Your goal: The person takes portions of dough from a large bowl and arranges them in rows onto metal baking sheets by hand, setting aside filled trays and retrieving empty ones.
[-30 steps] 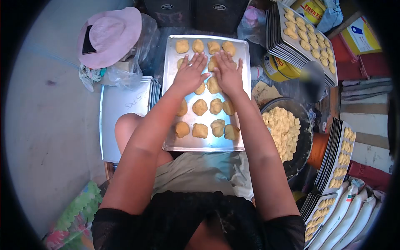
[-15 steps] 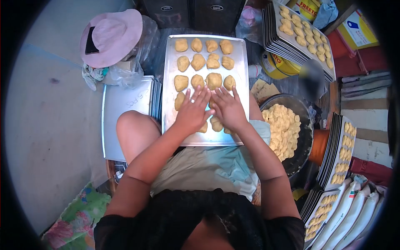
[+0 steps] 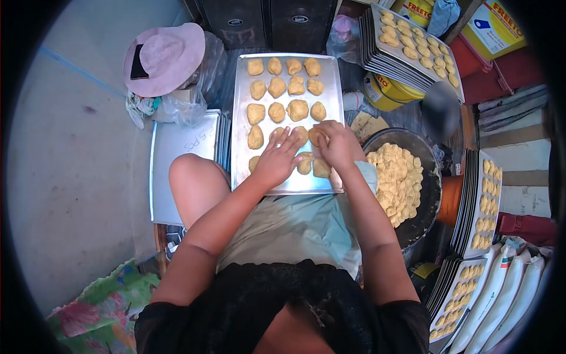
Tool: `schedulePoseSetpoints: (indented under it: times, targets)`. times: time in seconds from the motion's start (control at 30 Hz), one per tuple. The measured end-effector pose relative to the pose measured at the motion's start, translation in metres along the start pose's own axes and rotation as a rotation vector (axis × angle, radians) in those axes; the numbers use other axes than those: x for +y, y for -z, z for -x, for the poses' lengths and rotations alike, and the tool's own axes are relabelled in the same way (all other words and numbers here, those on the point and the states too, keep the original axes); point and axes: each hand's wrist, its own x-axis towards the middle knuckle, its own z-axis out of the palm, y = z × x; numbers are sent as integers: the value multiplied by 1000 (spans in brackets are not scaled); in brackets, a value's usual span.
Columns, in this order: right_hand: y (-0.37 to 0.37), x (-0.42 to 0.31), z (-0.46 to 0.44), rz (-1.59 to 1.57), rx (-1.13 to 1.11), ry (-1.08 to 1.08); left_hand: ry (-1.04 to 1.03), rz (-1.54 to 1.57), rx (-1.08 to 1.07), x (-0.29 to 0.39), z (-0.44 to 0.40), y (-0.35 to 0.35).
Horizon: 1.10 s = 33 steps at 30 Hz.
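A metal baking tray (image 3: pixel 242 177) lies across my lap, with rows of tan dough pieces (image 3: pixel 297 110) on it. My left hand (image 3: pixel 277 160) is spread over the lower middle of the tray, fingers pointing up, resting on dough there and partly hiding it. Curled at the tray's right edge, my right hand (image 3: pixel 337 147) has its fingers and thumb around a dough piece (image 3: pixel 315 137) in the fourth row. Two more dough pieces, including a lumpy one (image 3: pixel 321 167), sit just below, between the hands.
On my right stands a large black basin (image 3: pixel 433 194) heaped with dough chunks (image 3: pixel 395 183). Stacked trays of shaped dough (image 3: pixel 413 44) are at the upper right, with more at the lower right (image 3: pixel 486 206). Bare trays (image 3: pixel 177 171) and a pink hat (image 3: pixel 168 59) are on the left.
My right hand has moved up and right, from lying flat to curling at a dough piece by the tray's edge. My left hand stays spread, slightly lower. The view has shifted a little.
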Motion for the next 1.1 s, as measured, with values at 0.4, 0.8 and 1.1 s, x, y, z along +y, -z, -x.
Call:
schedulePoseSetpoints:
  times: [0.4,0.8,1.1]
  targets:
    - [-15,11,19,-38,1,-165,69,-109,-59,12,-21,-21]
    - [-9,6,20,182,20,46,31,-124,54,7,-9,-26]
    - [4,-31,55,180,-294,51,-64,-42,-40,14,32,-8]
